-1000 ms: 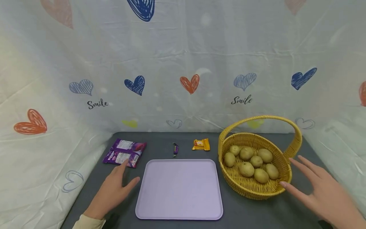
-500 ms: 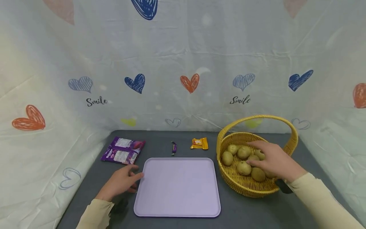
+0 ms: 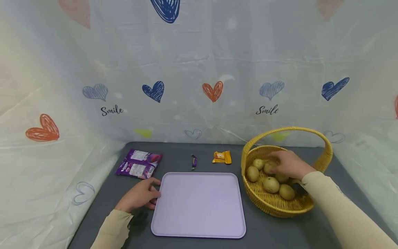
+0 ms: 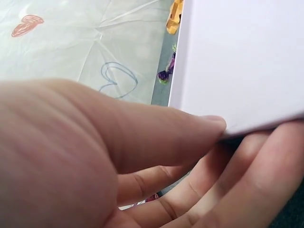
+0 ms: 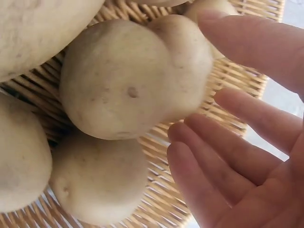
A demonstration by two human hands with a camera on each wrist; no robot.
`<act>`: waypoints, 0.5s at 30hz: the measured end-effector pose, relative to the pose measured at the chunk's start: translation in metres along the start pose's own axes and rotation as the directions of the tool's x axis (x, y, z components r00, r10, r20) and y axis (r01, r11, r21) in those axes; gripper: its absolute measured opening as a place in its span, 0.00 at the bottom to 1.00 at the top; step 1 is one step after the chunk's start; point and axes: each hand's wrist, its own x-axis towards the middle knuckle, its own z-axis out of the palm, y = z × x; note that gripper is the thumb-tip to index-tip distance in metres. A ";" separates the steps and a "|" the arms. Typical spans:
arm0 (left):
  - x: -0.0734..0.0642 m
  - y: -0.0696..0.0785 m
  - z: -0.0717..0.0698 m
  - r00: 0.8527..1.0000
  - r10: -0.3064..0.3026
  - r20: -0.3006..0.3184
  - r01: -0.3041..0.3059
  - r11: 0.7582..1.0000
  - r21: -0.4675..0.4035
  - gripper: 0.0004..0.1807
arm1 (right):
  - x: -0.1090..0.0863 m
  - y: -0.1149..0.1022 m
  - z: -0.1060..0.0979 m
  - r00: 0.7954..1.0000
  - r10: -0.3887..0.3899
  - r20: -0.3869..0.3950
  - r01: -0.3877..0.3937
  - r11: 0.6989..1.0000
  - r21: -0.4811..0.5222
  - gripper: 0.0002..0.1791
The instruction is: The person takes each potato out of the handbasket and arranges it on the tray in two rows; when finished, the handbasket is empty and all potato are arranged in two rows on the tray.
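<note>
My left hand (image 3: 141, 194) holds the left edge of a pale lilac tray (image 3: 199, 204). In the left wrist view its thumb (image 4: 190, 135) lies at the tray's rim, and the other fingers are beneath the edge. My right hand (image 3: 289, 165) is inside a yellow wicker basket (image 3: 273, 209), over several potatoes. Seen from the right wrist, its thumb and fingers are spread at the side of a potato (image 5: 190, 71), partly hidden behind a nearer potato (image 5: 114, 80). More potatoes (image 3: 271, 185) lie in the basket's front and left part.
Behind the tray lie a purple snack packet (image 3: 139, 164), a small purple wrapped candy (image 3: 194, 162) and an orange-yellow wrapped snack (image 3: 222, 157). The basket's tall handle (image 3: 289, 128) arches over my right hand. A white cloth printed with hearts (image 3: 186, 69) hangs behind the dark table (image 3: 177, 159).
My right hand has moved left from outside the basket to over the potatoes, then farther back among them. The left hand has come to the tray's left edge and taken hold of it.
</note>
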 end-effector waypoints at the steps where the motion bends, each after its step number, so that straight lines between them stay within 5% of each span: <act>1: 0.001 0.000 0.000 1.000 0.005 0.005 -0.005 1.000 -0.002 0.26 | 0.000 0.002 0.000 1.000 0.004 0.003 -0.004 1.000 -0.007 0.34; 15: 0.006 -0.001 -0.005 0.998 -0.028 0.058 0.031 0.998 -0.052 0.27 | 0.004 0.011 0.006 1.000 0.006 0.028 -0.006 1.000 0.010 0.31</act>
